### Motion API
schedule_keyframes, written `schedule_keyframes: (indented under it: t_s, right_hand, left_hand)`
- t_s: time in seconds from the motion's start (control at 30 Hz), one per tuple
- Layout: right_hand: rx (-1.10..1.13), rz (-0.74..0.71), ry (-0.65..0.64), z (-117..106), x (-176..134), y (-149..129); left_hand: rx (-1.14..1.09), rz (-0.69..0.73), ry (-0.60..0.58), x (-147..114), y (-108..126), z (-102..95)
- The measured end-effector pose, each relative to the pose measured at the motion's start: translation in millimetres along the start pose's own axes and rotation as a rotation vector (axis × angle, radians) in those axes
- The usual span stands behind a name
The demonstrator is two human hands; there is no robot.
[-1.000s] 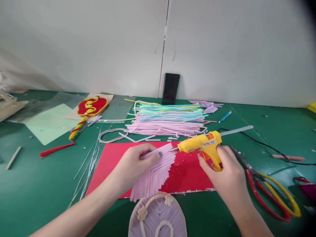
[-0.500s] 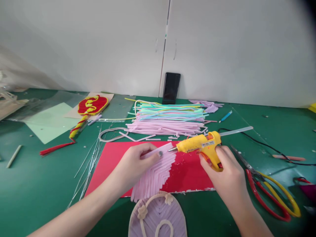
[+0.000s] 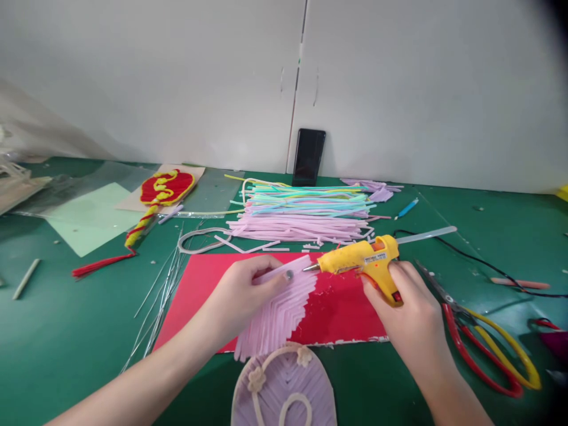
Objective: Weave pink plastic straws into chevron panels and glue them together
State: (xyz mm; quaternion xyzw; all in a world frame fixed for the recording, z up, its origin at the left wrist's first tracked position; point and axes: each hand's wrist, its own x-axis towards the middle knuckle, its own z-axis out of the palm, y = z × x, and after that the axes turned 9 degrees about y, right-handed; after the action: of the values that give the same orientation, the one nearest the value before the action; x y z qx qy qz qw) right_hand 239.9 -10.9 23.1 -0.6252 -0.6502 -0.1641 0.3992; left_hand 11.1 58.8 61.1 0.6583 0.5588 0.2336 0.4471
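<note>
My left hand [image 3: 255, 290] pinches the upper end of a pale pink panel [image 3: 270, 328] made of chenille stems laid in a V pattern. My right hand [image 3: 412, 307] is wrapped round the handle of a yellow hot glue gun [image 3: 359, 260], with a clear glue stick [image 3: 428, 235] jutting from its back. The gun's metal nozzle points left and is at the panel's top right edge, close to my left thumb; whether it touches cannot be made out. Under the panel lies a red sheet [image 3: 346, 313]. Nearest to me is a lilac rounded piece [image 3: 284, 384] with cream flowers and trim.
Bundled pastel chenille stems [image 3: 302, 228] lie behind the red sheet, before an upright phone [image 3: 309, 157]. Scissors [image 3: 483, 343] rest right of my right hand, near a black cord [image 3: 497, 272]. On the left are thin wires [image 3: 155, 313] and a red-yellow fan [image 3: 168, 189] with a tassel.
My right hand has shifted very slightly to the right on the glue gun. The nozzle stays at the panel's edge, and my left hand keeps its hold.
</note>
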Motion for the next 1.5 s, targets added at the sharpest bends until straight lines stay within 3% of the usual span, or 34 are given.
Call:
schedule_keyframes:
  t_s: [1.5]
  right_hand:
    - [-0.086,0.02,0.038,-1.7,3.7,-0.1]
  left_hand:
    - [-0.013,-0.001,-0.009,-1.1,-1.6,-5.0]
